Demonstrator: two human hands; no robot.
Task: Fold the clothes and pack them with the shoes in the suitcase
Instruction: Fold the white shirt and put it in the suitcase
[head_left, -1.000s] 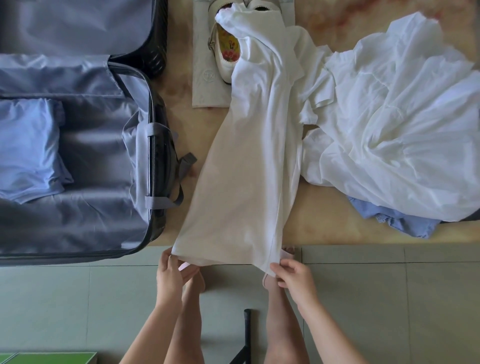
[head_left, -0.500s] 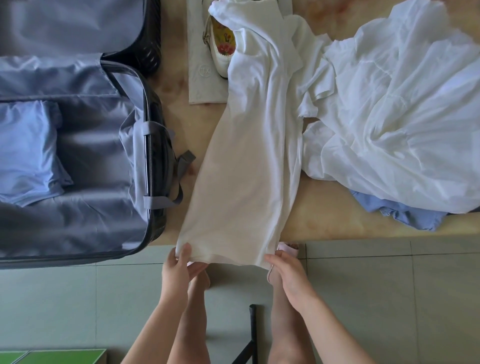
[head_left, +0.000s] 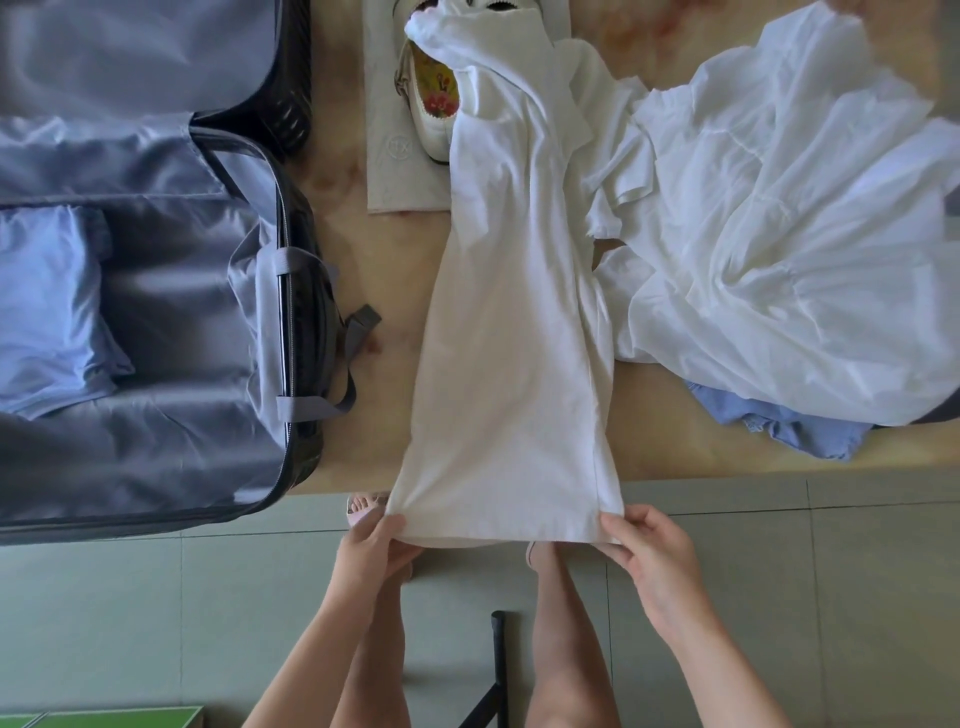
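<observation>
At the table's near edge, the left hand (head_left: 371, 545) and right hand (head_left: 649, 553) each pinch a bottom corner of the white garment (head_left: 511, 332), which stretches away lengthwise over the table (head_left: 649, 415) toward the shoes (head_left: 431, 104).

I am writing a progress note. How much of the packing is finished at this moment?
Done: one folded blue garment lies in the open suitcase. In hand: the left hand and right hand pinch the near corners of a long white garment, laid out narrow on the table. Left: a crumpled white pile, a blue piece under it, and the shoes, all outside the suitcase.
</observation>
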